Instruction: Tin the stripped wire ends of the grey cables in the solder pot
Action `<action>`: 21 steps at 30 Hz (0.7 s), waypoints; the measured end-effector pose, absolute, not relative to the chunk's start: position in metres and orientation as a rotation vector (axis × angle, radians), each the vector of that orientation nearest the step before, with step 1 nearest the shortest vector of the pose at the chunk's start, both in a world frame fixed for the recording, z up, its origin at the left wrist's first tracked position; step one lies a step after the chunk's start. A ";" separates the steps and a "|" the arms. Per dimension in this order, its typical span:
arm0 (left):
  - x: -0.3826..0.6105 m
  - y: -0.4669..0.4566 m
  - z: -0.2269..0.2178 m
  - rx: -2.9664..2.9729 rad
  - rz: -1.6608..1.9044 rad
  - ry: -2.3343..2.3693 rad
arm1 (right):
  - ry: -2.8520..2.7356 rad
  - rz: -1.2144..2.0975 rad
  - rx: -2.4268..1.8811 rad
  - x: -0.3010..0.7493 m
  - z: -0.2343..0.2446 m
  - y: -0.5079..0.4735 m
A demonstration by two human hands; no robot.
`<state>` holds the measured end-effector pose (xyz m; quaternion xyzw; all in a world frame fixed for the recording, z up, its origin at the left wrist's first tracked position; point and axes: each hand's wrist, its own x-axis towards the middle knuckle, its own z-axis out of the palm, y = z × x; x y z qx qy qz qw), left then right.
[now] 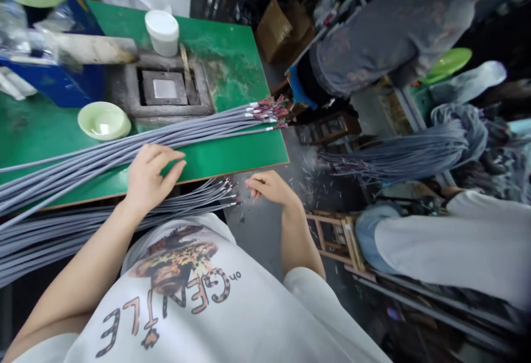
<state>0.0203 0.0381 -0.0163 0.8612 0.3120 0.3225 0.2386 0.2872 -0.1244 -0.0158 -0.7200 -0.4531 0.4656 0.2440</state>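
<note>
My left hand point(152, 177) rests at the near side of a bundle of grey cables point(166, 136) on the green table. Its fingers are loosely stretched, the thumb stands apart, and nothing shows between them. The bundle's stripped ends point(267, 109), with red and white wires, point right. My right hand point(269, 186) is raised off the table's right corner, fingers curled into a pinch; anything in it is too small to make out. Between my body and the table lies a second bundle of grey cables point(178, 206), its wire ends close to the right hand.
On the green table point(236, 158) stand a small square metal pot point(165, 87) in a dark frame, a white tub point(162, 34), a pale green bowl point(103, 120) and a blue bin point(77, 83). Two people sit at the right, near a hanging cable bundle point(415, 147) and a wooden stool point(338, 238).
</note>
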 end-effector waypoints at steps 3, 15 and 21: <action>0.032 0.010 -0.030 2.134 0.579 0.457 | -0.926 1.372 -2.034 0.298 -0.053 -0.139; 0.057 -0.009 -0.137 2.443 -0.430 0.591 | -0.379 1.391 -2.203 0.269 -0.192 -0.153; 0.056 -0.015 -0.149 2.391 -0.436 0.544 | -0.304 1.247 -2.264 0.258 -0.208 -0.134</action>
